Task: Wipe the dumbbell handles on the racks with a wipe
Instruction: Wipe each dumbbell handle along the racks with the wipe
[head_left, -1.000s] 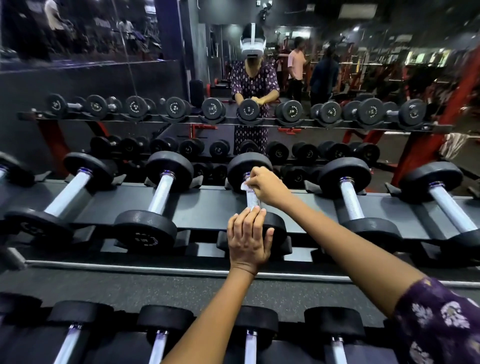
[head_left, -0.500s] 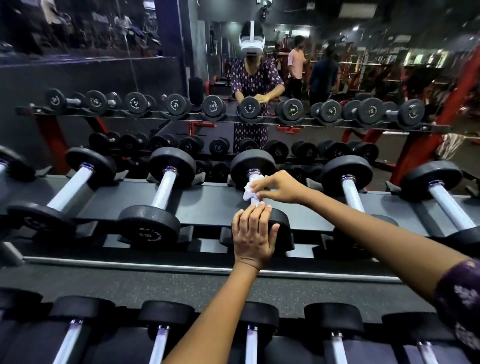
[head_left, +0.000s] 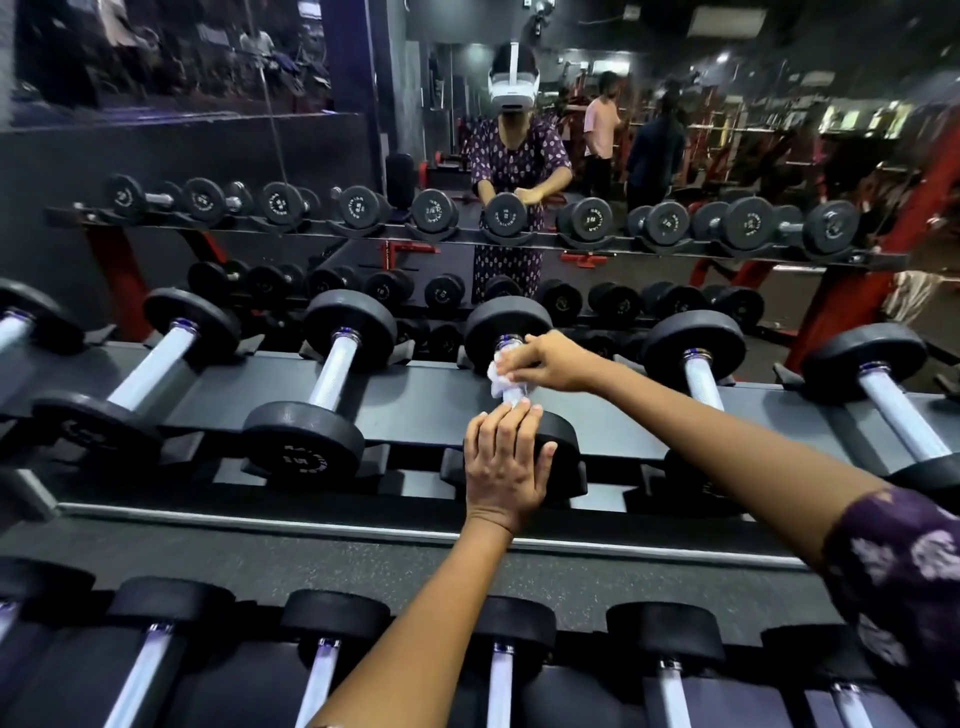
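- Far left, middle rack (head_left: 426, 410), dark grey steel shelf: I see black round-headed dumbbells with silver knurled handles lying front to back, one at (head_left: 150, 371).
- Next dumbbell to the right (head_left: 335, 382): near head carries curved white lettering, too blurred for me to read.
- Centre, left hand (head_left: 501, 467): flat on the near black head of the dumbbell being cleaned (head_left: 506, 332), fingers straight and close together, tips at the handle's near end.
- Small crumpled white wipe (head_left: 501, 382): wrapped on that dumbbell's silver handle, between the two heads.
- Right hand (head_left: 550, 361): fingers curled, pinching the wipe against the handle; purple floral sleeve (head_left: 904, 582) at lower right.
- Right of it: two more matching dumbbells, nearest at (head_left: 698, 364).
- Bottom rack: row of the same dumbbells, handles toward me.
- Back: mirror (head_left: 519, 171) reflects a person in a white headset; reflected dumbbell faces show white ring text and numbers, unreadable.
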